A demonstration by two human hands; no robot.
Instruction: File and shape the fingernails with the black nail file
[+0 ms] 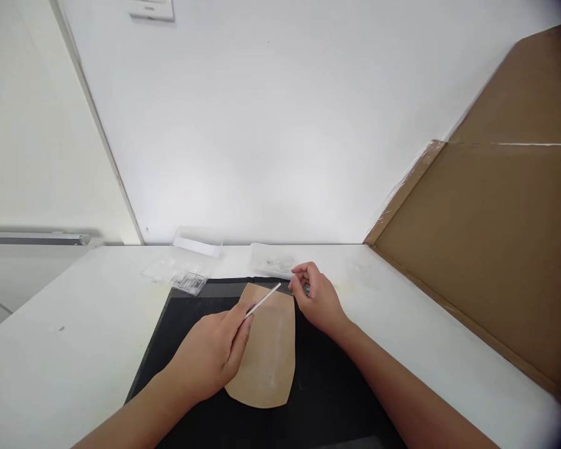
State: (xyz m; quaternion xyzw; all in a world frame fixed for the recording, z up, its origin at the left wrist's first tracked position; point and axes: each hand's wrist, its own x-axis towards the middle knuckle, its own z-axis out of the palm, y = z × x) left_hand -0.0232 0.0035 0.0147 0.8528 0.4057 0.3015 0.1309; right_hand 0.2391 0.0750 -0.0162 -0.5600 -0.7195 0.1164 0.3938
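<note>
Slim, straight white stick (pixel 264 300) is clamped in the left hand's (pixel 210 350) fingers; the right hand (pixel 318 300) curls, grip unclear.

Two hands (pixel 215 349) (pixel 320 302), one white stick (pixel 262 301), one tan sheet (pixel 271 358), one black mat (pixel 336 393)

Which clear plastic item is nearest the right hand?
The shallow middle tray, just beyond the right hand; packaging at left and plastic at right lie farther off.

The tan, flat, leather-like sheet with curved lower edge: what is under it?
The black flat mat shows around the tan sheet, which appears to lie on it. Anything directly beneath the sheet is covered and cannot be seen.
</note>
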